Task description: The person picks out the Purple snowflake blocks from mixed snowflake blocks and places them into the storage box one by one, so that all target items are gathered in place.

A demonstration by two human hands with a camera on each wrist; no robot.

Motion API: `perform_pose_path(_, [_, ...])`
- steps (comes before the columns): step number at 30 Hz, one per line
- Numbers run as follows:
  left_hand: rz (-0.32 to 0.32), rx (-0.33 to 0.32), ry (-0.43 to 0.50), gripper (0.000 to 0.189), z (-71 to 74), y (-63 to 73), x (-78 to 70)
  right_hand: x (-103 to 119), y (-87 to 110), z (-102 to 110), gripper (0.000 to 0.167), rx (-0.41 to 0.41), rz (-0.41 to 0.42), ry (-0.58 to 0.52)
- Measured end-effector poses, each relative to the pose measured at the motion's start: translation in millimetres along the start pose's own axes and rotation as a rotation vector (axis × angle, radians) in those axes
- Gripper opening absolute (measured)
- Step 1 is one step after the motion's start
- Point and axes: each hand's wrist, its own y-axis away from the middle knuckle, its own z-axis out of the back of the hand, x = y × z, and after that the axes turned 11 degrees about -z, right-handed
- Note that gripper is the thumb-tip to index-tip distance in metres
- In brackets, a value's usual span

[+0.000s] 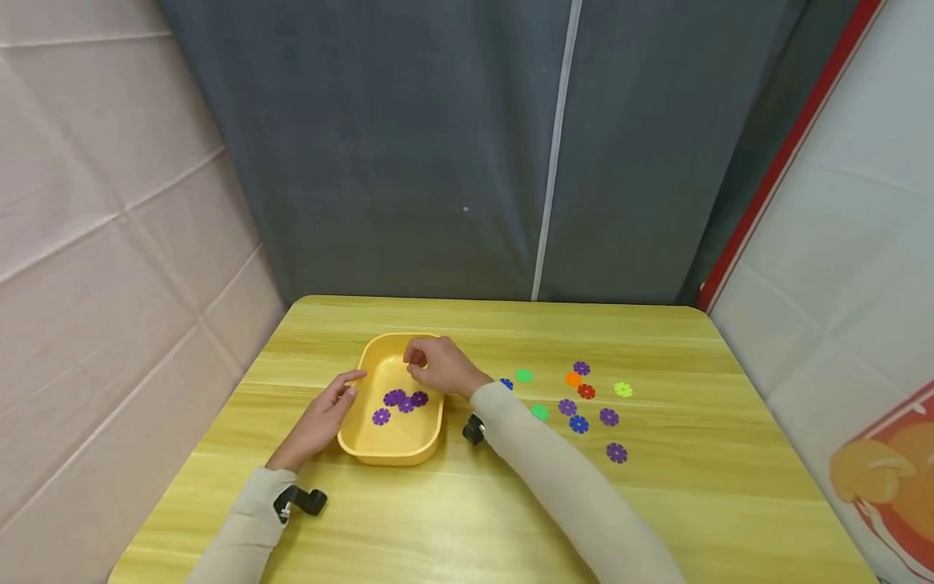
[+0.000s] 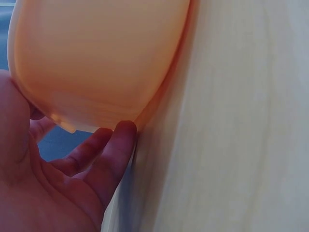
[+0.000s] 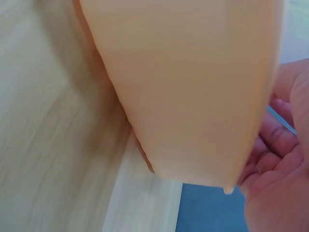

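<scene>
The fingers [image 1: 414,356] of the right hand [image 1: 445,369] are curled in together above the far right part of the yellow tray [image 1: 401,434] in the head view; whether their tips pinch a disc I cannot tell. The left hand [image 1: 321,418] is at the tray's left rim, fingers fairly straight and touching it. Purple discs [image 1: 406,404] lie on the tray floor, some overlapping; loose discs in mixed colours [image 1: 586,392] lie on the table [image 1: 474,519] to the right. Anything released there should, I judge, be let go low and inside the rim, with the right wrist kept off the wall. The right sleeve [image 1: 569,487] partly covers a green disc [image 1: 539,412].

In the left wrist view, the left fingertips rest against the outer wall near its base; light, even pressure seems enough to steady the tray without tipping it. The tray's inside is out of sight.

In the right wrist view, the tray wall screens the right fingertips, and the picture's edge cuts off the hand, so a grip can't be confirmed.
</scene>
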Motion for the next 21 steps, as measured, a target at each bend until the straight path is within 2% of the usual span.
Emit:
perform_pose_path(11, [0.002, -0.004, -0.008, 0.047, -0.4, -0.8, 2.4, -8.2, 21.9, 20.6, 0.013, -0.058, 0.001, -0.101])
perform_pose_path(21, [0.008, -0.009, -0.014, 0.047, -1.3, -0.1, 4.6, -22.6, 44.5, 39.6, 0.011, -0.063, 0.001, -0.145])
